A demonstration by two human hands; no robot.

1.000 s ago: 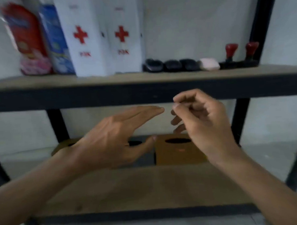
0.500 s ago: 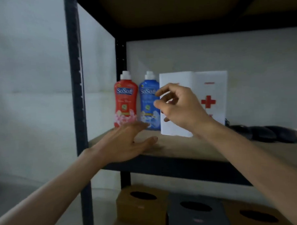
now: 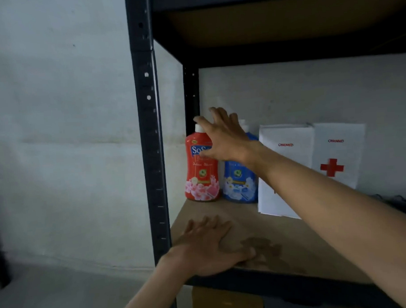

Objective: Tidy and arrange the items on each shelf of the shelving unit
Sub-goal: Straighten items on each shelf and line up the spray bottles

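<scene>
Right hand (image 3: 224, 139), fingers (image 3: 215, 112) spread loose, hovered at the red "SoS" bottle (image 3: 202, 177); left hand (image 3: 208, 249) lay flat on the shelf (image 3: 294, 243); ONEMED boxes (image 3: 287, 136) stood right.

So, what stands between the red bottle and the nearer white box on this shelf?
The blue bottle stands there, its upper part hidden behind the right hand. The head view shows it.

Right hand (image 3: 222, 139) high (fingers (image 3: 219, 117) apart), left hand (image 3: 208, 246) flat.
</scene>
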